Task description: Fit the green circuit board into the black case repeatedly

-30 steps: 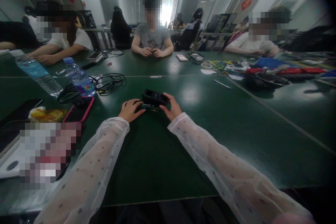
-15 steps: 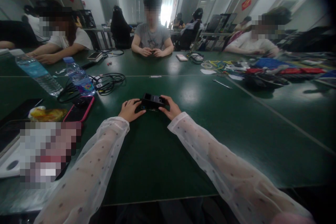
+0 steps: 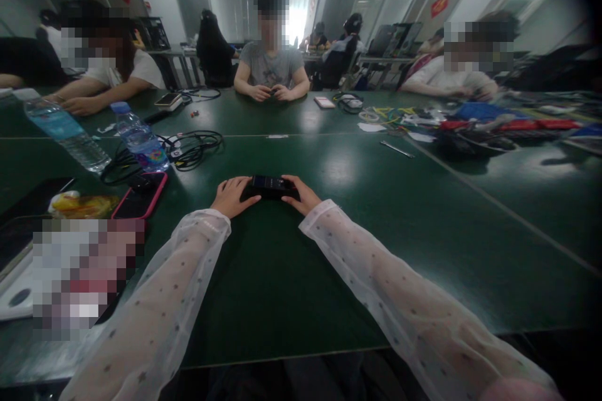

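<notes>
Between my two hands is a small black box-shaped device [image 3: 269,191], low over the green table [image 3: 282,282]. A dark panel with faint marks shows on its upper face; its exact kind I cannot make out. My left hand [image 3: 231,196] grips its left end, with the thumb along the near side and the fingers behind. The right end is held by my right hand [image 3: 303,195], thumb in front and fingers over the far edge. Parts of both ends are hidden by my fingers. Sheer white dotted sleeves cover both my forearms.
Left stand two water bottles [image 3: 141,138] near coiled black cables [image 3: 200,147]. A pink-edged phone [image 3: 141,195] and a yellow packet [image 3: 84,205] lie closer. A wrench [image 3: 397,150] and a heap of cables and tools [image 3: 470,128] are right. Across the table sits a person [image 3: 271,66].
The black device has been tipped between my hands: its raised, hollow-looking side no longer faces up, and a flatter dark panel shows. My hands have stayed nearly in place.
</notes>
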A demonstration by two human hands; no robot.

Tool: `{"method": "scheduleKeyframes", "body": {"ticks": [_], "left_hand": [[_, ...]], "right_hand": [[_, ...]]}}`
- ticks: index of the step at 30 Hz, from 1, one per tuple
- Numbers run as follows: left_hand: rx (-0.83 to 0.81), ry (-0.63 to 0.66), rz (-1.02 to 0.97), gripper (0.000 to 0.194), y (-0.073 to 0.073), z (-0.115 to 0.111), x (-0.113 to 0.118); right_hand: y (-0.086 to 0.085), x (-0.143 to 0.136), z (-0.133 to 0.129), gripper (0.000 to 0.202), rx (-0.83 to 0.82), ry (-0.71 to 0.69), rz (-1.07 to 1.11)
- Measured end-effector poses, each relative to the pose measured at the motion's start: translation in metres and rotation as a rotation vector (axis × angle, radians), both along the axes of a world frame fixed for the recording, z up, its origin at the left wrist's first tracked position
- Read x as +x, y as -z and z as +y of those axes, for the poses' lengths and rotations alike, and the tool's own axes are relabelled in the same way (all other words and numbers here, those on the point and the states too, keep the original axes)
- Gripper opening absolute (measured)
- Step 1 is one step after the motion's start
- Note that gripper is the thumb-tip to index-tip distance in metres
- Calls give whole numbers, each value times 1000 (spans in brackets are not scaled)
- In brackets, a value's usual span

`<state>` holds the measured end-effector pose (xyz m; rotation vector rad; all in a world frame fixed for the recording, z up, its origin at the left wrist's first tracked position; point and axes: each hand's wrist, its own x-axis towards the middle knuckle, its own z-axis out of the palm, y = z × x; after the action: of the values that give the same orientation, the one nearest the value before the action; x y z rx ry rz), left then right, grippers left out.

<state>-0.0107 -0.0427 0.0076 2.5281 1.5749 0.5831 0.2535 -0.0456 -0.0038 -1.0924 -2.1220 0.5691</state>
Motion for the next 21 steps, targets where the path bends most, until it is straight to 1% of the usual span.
{"method": "scheduleKeyframes", "body": {"ticks": [7,13,21], "left_hand": [[-13,3,2,61,-3,-1,1],[-17,-7,-5,61,-1,1,0],[6,-5,-13,60,0,1,0]], "right_hand": [[2,1,2,62,-10,4,1],[2,1,1,63,-38,20,-13],[1,1,1,63,-28,30,-27]]}}
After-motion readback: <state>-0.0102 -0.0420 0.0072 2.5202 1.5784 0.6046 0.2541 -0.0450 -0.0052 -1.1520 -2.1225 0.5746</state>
